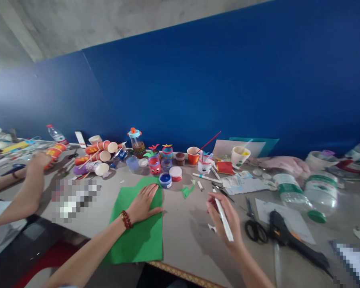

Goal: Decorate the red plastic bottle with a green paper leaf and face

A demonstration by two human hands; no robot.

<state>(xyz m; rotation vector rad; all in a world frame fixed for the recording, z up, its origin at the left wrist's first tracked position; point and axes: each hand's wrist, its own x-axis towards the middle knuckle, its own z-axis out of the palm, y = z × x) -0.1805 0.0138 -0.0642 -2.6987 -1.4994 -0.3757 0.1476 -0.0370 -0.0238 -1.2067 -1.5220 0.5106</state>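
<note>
My left hand (144, 203) lies flat on a sheet of green paper (141, 240), its fingers stretched toward the paper's far edge. A beaded bracelet (126, 220) circles that wrist. To the right, my right hand (225, 216) grips a white marker pen (224, 218) above the grey table. Whether the pen is capped I cannot make out. Between the hands and farther back lie green paper scraps (186, 191) and a small white piece (200, 185). Just beyond my left fingertips stands an open jar of blue paint (165, 180).
Black scissors (256, 230) and a glue gun (297, 238) lie right of my right hand. Plastic bottles (321, 192) lie farther right. Decorated jars (155, 165), paper cups (193, 155) and paint pots line the blue wall. At left, another person's hands (39, 158) hold a red cup (54, 154).
</note>
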